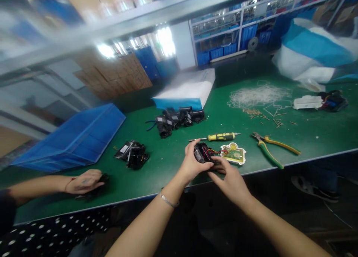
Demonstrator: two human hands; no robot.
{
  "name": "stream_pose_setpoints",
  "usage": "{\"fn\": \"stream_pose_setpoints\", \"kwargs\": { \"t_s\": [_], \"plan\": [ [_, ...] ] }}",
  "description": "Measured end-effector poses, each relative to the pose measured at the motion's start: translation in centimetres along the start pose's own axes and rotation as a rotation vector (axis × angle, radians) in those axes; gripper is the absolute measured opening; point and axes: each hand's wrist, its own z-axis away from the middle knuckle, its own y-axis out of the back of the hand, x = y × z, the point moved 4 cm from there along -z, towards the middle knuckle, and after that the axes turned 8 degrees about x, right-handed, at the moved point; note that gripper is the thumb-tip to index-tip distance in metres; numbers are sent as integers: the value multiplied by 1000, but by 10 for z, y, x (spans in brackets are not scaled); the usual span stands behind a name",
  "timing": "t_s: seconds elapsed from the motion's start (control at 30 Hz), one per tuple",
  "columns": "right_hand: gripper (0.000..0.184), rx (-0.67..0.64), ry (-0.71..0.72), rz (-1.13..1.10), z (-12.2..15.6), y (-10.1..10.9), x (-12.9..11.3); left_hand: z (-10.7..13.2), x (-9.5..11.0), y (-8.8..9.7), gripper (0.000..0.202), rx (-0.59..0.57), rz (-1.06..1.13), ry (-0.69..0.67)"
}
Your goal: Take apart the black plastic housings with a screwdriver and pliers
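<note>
My left hand [195, 161] is wrapped round a black plastic housing [201, 153] with colored wires inside, held at the bench's front edge. The fingers of my right hand [228, 177] grip the same housing from its right side. Red and yellow wires run from it to a white casing with a circuit board [235, 154], which lies on the green bench just to the right. Behind my hands lies a yellow and black screwdriver [222, 136]. Farther right rest diagonal cutters [270, 147] with green and yellow handles, their jaws apart.
Black housings [179, 119] are heaped behind, with more [132, 154] at left. A co-worker's hand [86, 181] holds a dark part beside a blue crate [75, 137]. Loose screws [253, 113], tangled clear strands [257, 95] and a white casing [307, 102] lie at the back right.
</note>
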Motion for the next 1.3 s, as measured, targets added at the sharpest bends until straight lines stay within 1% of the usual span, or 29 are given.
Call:
{"fn": "stream_pose_setpoints", "kwargs": {
  "t_s": [0.03, 0.07, 0.1, 0.13, 0.17, 0.2, 0.23, 0.3, 0.33, 0.37, 0.43, 0.53, 0.6, 0.7, 0.8, 0.87, 0.93, 1.03, 1.1, 1.13, 1.17, 1.2, 1.3],
  "plan": [
    [33, 38, 43, 82, -2, 12, 1, -1, -1, 1, 89, -2, -12, -12],
    [25, 103, 104, 169, -5, 26, 1, -2, -2, 2, 88, -4, -29, -35],
    [22, 176, 171, 257, -9, 39, 2, -2, -2, 3, 87, -3, -49, -61],
    [25, 236, 230, 342, -13, 51, 2, -2, -2, 4, 87, -7, -69, -82],
    [31, 266, 273, 422, -19, 59, 4, -1, -1, 4, 88, -16, -85, -91],
    [41, 261, 297, 496, -26, 65, 7, -1, -1, 4, 88, -29, -96, -86],
    [51, 228, 304, 557, -33, 69, 12, 0, -1, 4, 90, -43, -103, -73],
    [67, 122, 300, 628, -46, 69, 21, 1, -2, 2, 92, -72, -115, -41],
    [72, 72, 300, 641, -50, 67, 26, 1, -2, 1, 93, -82, -121, -29],
    [76, 37, 301, 648, -54, 64, 29, 1, -2, 0, 94, -87, -124, -22],
    [81, 12, 299, 658, -57, 59, 33, 1, -3, -1, 94, -91, -129, -24],
    [84, 24, 277, 661, -56, 54, 32, 0, -2, -3, 91, -86, -135, -39],
    [84, 46, 249, 645, -53, 54, 29, -1, -1, -1, 90, -74, -144, -32],
    [83, 141, 223, 646, -50, 63, 23, -2, 4, 5, 86, -43, -155, -20],
    [75, 245, 302, 694, -46, 77, 16, 0, 13, 12, 84, -54, -131, -41],
    [68, 291, 385, 727, -45, 86, 13, 3, 18, 13, 84, -115, -41, -25],
    [61, 325, 440, 767, -44, 95, 11, 6, 22, 13, 82, -223, 131, 47],
    [57, 347, 465, 836, -44, 107, 8, 11, 28, 15, 76, -392, 395, 169],
    [56, 356, 460, 866, -44, 111, 6, 12, 33, 18, 74, -453, 462, 184],
    [56, 355, 453, 871, -44, 111, 5, 12, 34, 19, 73, -457, 442, 159],
    [56, 348, 444, 870, -44, 110, 5, 11, 36, 21, 74, -436, 378, 111],
    [58, 330, 433, 862, -44, 108, 4, 11, 37, 22, 74, -391, 278, 42],
    [66, 249, 373, 804, -45, 98, 8, 12, 41, 23, 73, -195, -80, -171]
  ]
}}
